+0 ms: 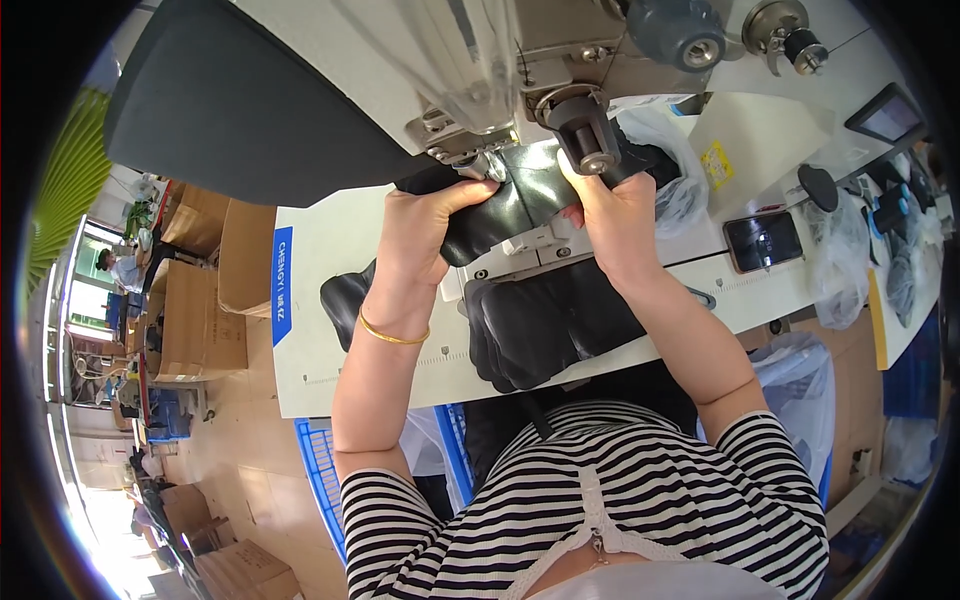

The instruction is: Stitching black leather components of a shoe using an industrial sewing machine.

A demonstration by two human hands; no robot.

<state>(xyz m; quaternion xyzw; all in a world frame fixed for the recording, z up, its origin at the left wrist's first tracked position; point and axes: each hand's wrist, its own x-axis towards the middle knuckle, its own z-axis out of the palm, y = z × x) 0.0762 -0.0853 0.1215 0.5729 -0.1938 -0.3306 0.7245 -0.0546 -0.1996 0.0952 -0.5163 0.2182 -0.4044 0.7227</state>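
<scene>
Black, glossy leather-like piece at the presser foot of the sewing machine — long axis slanting upward from left to right between both hands. Left hand, nearer the foot, pinches one end; right hand pinches the other.

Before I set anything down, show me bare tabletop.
Bare: the white tabletop's left end, between blue strip and black piece. Crowded: the middle, where left hand and right hand hold glossy black material beside a black stack; and the right, around phone and plastic bag.
</scene>
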